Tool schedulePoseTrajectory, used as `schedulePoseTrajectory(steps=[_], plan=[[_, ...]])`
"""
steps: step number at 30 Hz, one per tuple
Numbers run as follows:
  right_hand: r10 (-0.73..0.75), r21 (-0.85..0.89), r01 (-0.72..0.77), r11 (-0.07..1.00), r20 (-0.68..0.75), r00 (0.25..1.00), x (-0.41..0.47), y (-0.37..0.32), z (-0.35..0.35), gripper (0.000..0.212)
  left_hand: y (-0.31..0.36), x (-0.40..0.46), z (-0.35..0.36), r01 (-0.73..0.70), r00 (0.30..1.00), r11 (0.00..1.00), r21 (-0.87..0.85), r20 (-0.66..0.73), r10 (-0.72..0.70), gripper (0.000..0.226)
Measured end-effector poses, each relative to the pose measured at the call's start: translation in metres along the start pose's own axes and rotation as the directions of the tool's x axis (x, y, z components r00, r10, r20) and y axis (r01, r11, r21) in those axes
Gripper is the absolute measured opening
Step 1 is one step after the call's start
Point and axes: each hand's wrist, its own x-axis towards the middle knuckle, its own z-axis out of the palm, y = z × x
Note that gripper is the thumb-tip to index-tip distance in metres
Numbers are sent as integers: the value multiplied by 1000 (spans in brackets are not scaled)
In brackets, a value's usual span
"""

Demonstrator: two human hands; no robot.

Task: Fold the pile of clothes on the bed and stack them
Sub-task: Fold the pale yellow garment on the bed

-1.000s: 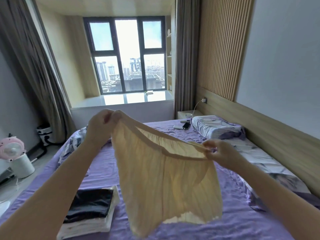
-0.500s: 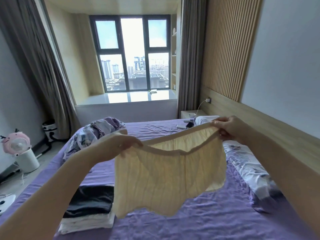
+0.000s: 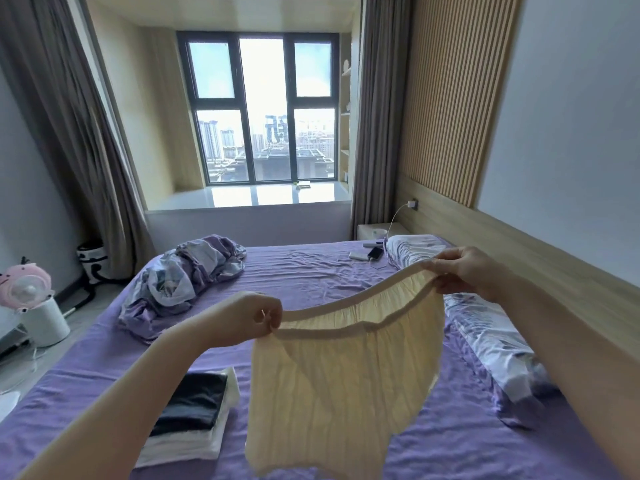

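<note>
A pair of cream shorts (image 3: 346, 375) hangs in the air above the purple bed (image 3: 298, 271), stretched out by the elastic waistband. My left hand (image 3: 249, 317) pinches the waistband's left end. My right hand (image 3: 467, 271) grips its right end, higher and farther away. Below my left forearm, a folded stack (image 3: 194, 420) rests on the sheet, a black garment on top of white ones. The shorts cover part of the sheet in front of me.
A crumpled purple and white quilt (image 3: 180, 275) lies at the far left of the bed. Two patterned pillows (image 3: 485, 334) line the wooden headboard on the right. A phone and a power bank (image 3: 367, 254) lie near the nightstand. A pink fan (image 3: 27, 292) stands on the floor at left.
My left hand came down and my right hand rose and moved away, so the waistband is now pulled wide and the shorts hang flatter. The view shifted up.
</note>
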Motion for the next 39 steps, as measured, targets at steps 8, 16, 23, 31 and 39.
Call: schedulePoseTrajectory(steps=[8,16,23,31,39], plan=[[-3,78,5,997,-25,1000,2,11,-8,13,2,-5,8,18,1000,998,-60,-24,-20,11],[-33,33,30,999,78,996,-8,19,-23,14,4,-7,-9,-33,940,884,-467,-314,-131,12],[-139,-6,143,990,186,973,-11,26,-21,13,2,-6,-16,-10,960,910,-413,-259,-107,48],[-244,-237,301,924,242,939,-12,29,-19,17,-11,-17,-21,116,942,846,-520,-213,-260,9],[-347,-212,403,890,257,902,-6,35,-17,33,-15,-19,-19,163,939,876,-454,-200,-278,17]])
